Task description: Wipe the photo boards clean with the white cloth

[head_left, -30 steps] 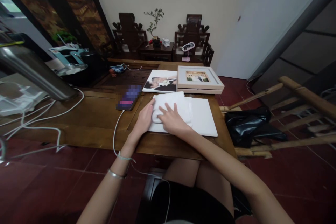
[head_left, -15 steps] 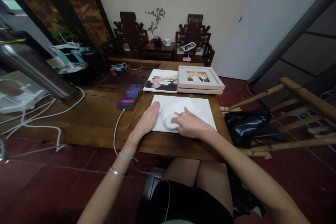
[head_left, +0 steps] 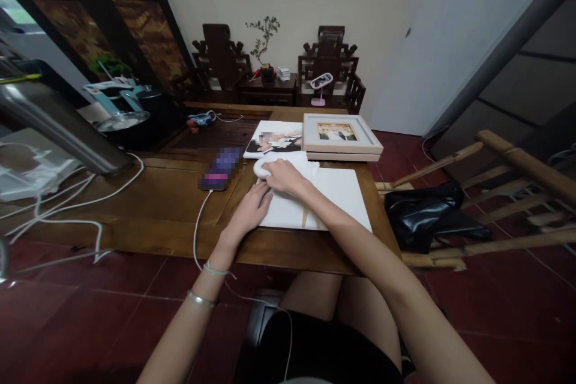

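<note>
At the bottom centre of the frame the person sits with bare knees under the wooden table. Just above, the left hand lies palm down with fingers stretched flat on the near-left edge of a white board, gripping nothing. A little farther up, the right hand is curled over a bunched white cloth, fingers bent around it, pressing it against the board's far-left corner. Left of centre a phone lies on the table, its white cable trailing toward the near edge. Beyond the cloth lie a photo print and, touching its right side, a framed picture. At right, a black bag rests on bamboo poles.
</note>
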